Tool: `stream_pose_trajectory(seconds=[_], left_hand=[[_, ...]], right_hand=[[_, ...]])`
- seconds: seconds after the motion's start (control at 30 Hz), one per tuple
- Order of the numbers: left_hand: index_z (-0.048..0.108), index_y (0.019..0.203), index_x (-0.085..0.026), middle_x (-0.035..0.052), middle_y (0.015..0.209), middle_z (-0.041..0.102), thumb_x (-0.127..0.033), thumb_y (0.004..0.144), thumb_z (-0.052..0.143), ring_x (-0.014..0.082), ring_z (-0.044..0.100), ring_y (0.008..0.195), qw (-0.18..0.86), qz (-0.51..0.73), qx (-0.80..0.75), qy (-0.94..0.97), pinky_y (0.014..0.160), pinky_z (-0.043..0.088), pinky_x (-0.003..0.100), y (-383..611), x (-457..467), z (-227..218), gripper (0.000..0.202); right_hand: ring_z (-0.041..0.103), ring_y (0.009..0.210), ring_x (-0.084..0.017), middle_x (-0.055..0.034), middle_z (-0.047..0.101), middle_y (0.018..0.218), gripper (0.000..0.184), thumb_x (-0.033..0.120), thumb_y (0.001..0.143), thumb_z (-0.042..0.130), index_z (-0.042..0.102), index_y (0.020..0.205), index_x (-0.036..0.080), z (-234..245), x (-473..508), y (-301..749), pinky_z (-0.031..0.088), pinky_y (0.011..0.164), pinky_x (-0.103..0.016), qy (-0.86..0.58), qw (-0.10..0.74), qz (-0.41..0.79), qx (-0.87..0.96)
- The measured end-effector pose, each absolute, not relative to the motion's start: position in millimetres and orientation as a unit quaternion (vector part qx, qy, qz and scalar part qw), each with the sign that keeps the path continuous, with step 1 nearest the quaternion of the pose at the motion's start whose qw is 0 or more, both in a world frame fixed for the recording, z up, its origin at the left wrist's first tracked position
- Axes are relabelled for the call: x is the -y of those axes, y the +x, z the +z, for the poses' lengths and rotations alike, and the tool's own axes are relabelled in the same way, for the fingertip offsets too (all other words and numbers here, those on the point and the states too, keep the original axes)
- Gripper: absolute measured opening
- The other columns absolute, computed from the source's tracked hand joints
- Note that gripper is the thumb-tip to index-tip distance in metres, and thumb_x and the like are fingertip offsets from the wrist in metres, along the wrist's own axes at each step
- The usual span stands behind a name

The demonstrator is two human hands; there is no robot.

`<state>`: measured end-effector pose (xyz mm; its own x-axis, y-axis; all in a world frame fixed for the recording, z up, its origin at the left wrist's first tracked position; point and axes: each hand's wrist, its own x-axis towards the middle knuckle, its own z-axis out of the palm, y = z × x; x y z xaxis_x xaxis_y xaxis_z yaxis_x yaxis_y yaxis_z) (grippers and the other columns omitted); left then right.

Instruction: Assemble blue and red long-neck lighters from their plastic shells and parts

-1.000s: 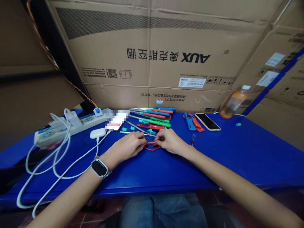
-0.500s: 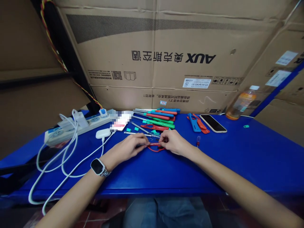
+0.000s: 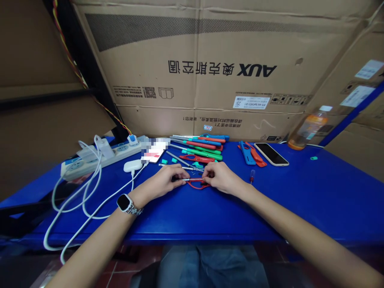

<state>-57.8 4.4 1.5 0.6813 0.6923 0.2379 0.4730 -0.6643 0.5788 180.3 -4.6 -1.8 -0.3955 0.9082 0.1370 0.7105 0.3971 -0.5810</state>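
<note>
On the front half of the blue table, my two hands meet around a red plastic lighter shell (image 3: 196,186) with a curved loop on its near side. My left hand (image 3: 165,180) is closed, thumb and fingers pinching a short visible stretch of metal tube (image 3: 186,179) at the shell's left end. At the other end, my right hand (image 3: 220,176) is closed on the shell, its fingertips hiding that part. Just beyond lie a red lighter half (image 3: 201,158), small green parts (image 3: 197,164) and thin metal rods. To the right is a small screwdriver (image 3: 252,175).
Several long-necked lighters (image 3: 207,146) lie stacked behind. Blue (image 3: 247,154) and red shells, a phone (image 3: 271,154) and a bottle (image 3: 309,128) are at right. A power strip (image 3: 90,162), white cables (image 3: 90,216) and a white case (image 3: 133,165) occupy the left. Cardboard (image 3: 216,40) walls the back.
The view has shifted slightly. My left fingers have changed their grip a little, and more of the metal tube shows at the shell's left end. Both hands stay at the red shell.
</note>
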Motion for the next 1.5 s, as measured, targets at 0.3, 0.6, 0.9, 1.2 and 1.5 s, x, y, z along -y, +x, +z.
stream_pose_trajectory(seconds=[0.3, 0.6, 0.9, 1.2, 1.5], left_hand=[[0.07, 0.108, -0.018, 0.0059, 0.094, 0.062, -0.029, 0.096, 0.051, 0.0159, 0.06, 0.078, 0.21, 0.201, -0.326, 0.899, 0.074, 0.049, 0.029, -61.2, -1.2, 3.3, 0.026], [0.071, 0.102, -0.017, 0.0071, 0.095, 0.062, -0.022, 0.096, 0.05, 0.0162, 0.06, 0.08, 0.196, 0.195, -0.325, 0.904, 0.077, 0.048, 0.03, -66.8, -3.4, 4.6, 0.023], [0.071, 0.102, -0.017, 0.0064, 0.094, 0.063, -0.022, 0.095, 0.052, 0.0152, 0.06, 0.078, 0.218, 0.205, -0.329, 0.896, 0.074, 0.049, 0.028, -63.1, -5.1, 1.9, 0.021], [0.071, 0.101, -0.016, 0.0061, 0.093, 0.061, -0.028, 0.095, 0.054, 0.0159, 0.059, 0.078, 0.216, 0.2, -0.336, 0.895, 0.074, 0.049, 0.03, -59.9, -5.5, -1.2, 0.021], [0.069, 0.098, -0.018, 0.0051, 0.093, 0.063, -0.03, 0.096, 0.054, 0.0154, 0.059, 0.079, 0.217, 0.24, -0.326, 0.888, 0.075, 0.049, 0.028, -62.6, -5.9, -0.9, 0.019]], right_hand=[[0.058, 0.059, -0.01, -0.0001, 0.067, 0.068, 0.012, 0.006, 0.074, 0.063, 0.069, 0.068, 0.016, -1.2, 6.1, 180.4, 0.038, 0.059, -0.021, -0.506, 0.226, 0.21, 0.806], [0.055, 0.057, -0.01, 0.0011, 0.066, 0.065, 0.013, 0.005, 0.073, 0.062, 0.068, 0.068, 0.016, -1.6, 4.7, 180.8, 0.037, 0.057, -0.021, -0.504, 0.221, 0.209, 0.808], [0.056, 0.058, -0.011, 0.0002, 0.067, 0.068, 0.014, 0.005, 0.073, 0.063, 0.068, 0.068, 0.016, -0.7, 5.3, 182.4, 0.04, 0.058, -0.021, -0.52, 0.223, 0.207, 0.798], [0.06, 0.068, -0.013, -0.0021, 0.069, 0.079, 0.011, 0.01, 0.08, 0.062, 0.071, 0.081, 0.018, 2.1, 10.0, 181.7, 0.041, 0.062, -0.024, -0.495, 0.225, 0.184, 0.819], [0.058, 0.09, -0.019, -0.0039, 0.067, 0.09, 0.005, 0.022, 0.086, 0.067, 0.071, 0.087, 0.02, 12.0, 10.2, 160.5, 0.035, 0.082, -0.033, -0.397, 0.189, 0.099, 0.893]])
